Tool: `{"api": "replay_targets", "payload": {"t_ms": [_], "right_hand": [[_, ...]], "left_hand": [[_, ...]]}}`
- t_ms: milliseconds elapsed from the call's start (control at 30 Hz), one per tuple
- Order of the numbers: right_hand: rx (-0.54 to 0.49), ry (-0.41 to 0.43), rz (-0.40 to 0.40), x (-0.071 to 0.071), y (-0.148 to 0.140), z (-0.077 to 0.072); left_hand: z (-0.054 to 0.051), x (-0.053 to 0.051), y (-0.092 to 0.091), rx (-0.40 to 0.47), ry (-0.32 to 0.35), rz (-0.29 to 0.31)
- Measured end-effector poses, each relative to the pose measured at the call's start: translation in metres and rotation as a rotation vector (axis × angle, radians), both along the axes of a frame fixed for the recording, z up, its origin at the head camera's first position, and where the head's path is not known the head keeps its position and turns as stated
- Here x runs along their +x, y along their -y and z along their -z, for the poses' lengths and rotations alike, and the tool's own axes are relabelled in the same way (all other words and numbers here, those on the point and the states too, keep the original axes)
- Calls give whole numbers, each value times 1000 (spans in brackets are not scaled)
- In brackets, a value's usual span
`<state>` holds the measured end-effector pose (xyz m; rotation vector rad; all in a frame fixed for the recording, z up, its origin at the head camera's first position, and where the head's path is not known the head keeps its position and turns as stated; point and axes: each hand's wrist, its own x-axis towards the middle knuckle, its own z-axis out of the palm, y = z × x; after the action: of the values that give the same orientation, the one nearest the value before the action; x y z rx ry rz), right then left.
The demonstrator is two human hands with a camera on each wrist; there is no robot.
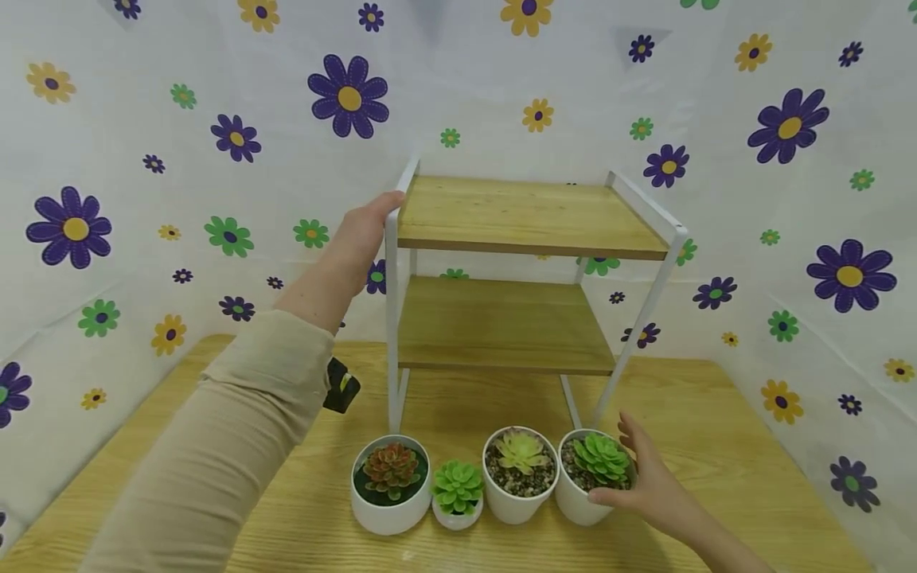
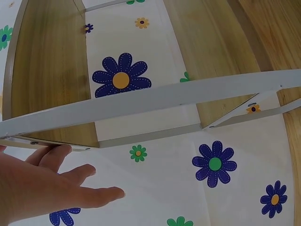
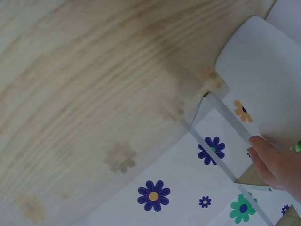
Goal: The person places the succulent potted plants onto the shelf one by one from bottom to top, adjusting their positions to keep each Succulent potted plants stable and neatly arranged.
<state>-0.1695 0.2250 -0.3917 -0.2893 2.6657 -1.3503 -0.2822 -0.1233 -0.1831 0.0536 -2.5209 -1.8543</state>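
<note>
My left hand point(image 1: 365, 239) is at the upper left corner of a two-tier wooden shelf rack point(image 1: 533, 211), holding its white side rail; in the left wrist view several fingers point(image 2: 80, 172) extend beside the rail. My right hand point(image 1: 655, 485) is spread around the rightmost white pot point(image 1: 583, 505), which holds a green succulent point(image 1: 602, 458). Its thumb overlaps the pot's front, and the other fingers lie along the far right side. In the right wrist view, fingertips point(image 3: 258, 143) appear at the pot's edge; firm contact cannot be told.
Left of that pot stand a pot with a yellow-green succulent point(image 1: 520, 450), a small pot with a green succulent point(image 1: 458, 485) and a wide pot with a reddish one point(image 1: 390, 469). They line the wooden table point(image 1: 308, 509) before the rack. Flower-printed cloth point(image 1: 458, 87) surrounds the table.
</note>
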Motion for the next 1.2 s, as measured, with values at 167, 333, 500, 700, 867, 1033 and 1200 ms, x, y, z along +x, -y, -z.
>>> {"api": "replay_targets", "payload": {"t_ms": [167, 333, 500, 700, 867, 1033, 1200], "right_hand": [[20, 5, -11, 3, -3, 9], [-20, -29, -15, 4, -2, 17], [-53, -49, -8, 4, 0, 21], [0, 13, 27, 6, -1, 25], [12, 3, 45, 7, 1, 26], [45, -46, 82, 8, 3, 27], [79, -68, 141, 8, 4, 28]], "left_hand": [[1, 0, -1, 29, -15, -14], [1, -1, -1, 42, -16, -23], [0, -2, 0, 57, -5, -39], [5, -1, -1, 83, 3, -40], [6, -1, -1, 65, -4, -43], [3, 0, -1, 55, 2, -47], [2, 0, -4, 68, 6, -48]]}}
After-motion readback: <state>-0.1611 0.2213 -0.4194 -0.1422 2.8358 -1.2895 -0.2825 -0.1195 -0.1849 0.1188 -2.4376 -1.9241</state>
